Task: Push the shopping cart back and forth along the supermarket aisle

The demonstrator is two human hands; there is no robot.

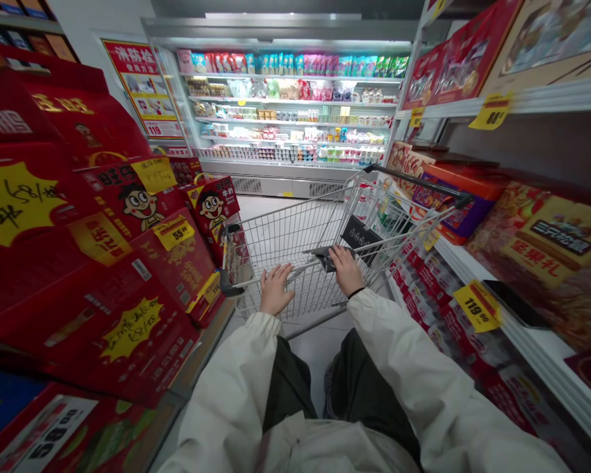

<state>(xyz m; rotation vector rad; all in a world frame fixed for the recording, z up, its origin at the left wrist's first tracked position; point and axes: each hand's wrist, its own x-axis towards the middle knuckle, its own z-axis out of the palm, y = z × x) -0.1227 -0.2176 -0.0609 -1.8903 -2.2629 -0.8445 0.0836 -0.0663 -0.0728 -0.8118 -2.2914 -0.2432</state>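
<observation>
White sleeves (408, 374); left hand (276, 288), right hand (346, 269) grip cart handle (249, 278); red boxes (177, 269) close left.

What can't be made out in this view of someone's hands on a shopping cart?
From the head view:
Goods in the shopping cart: partly hidden by its wire mesh and black panel.
Palms of the left hand and right hand: hidden, facing down onto the cart.
Labels on the refrigerated display goods: too small to read.
Price sign at lower left: cut off by the picture's edge.
</observation>
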